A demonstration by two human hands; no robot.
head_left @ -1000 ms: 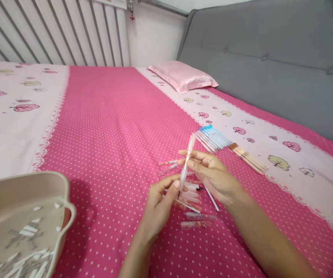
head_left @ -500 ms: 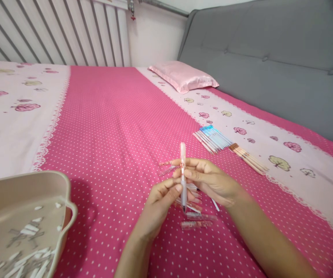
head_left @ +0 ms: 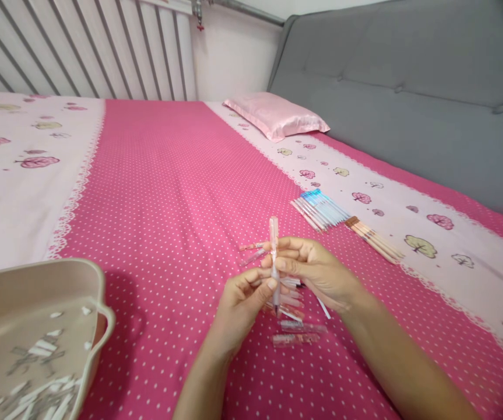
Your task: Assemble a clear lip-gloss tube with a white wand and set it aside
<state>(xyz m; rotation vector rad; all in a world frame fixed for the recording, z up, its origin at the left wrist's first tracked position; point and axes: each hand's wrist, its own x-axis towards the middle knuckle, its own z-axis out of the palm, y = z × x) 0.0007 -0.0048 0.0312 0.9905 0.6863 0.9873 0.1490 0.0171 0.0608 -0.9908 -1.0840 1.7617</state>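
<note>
Both hands hold one clear pink pen [head_left: 274, 245] upright over the pink dotted bedsheet. My right hand [head_left: 316, 271] pinches its upper barrel with thumb and fingers. My left hand [head_left: 242, 306] pinches the lower end near the tip. Under the hands lie several loose clear pen parts [head_left: 295, 329] on the sheet. Two more clear pieces [head_left: 251, 252] lie just left of the pen.
A row of blue-capped refills [head_left: 321, 207] and a row of brown-capped ones [head_left: 373, 238] lie to the right. A beige basin [head_left: 37, 332] with several small white pieces stands at the lower left. A pink pillow [head_left: 275, 115] and grey headboard [head_left: 408, 87] are behind.
The pen has swung from tilted right to upright and sunk a little lower between the fingers. Both hands have closed in slightly around it.
</note>
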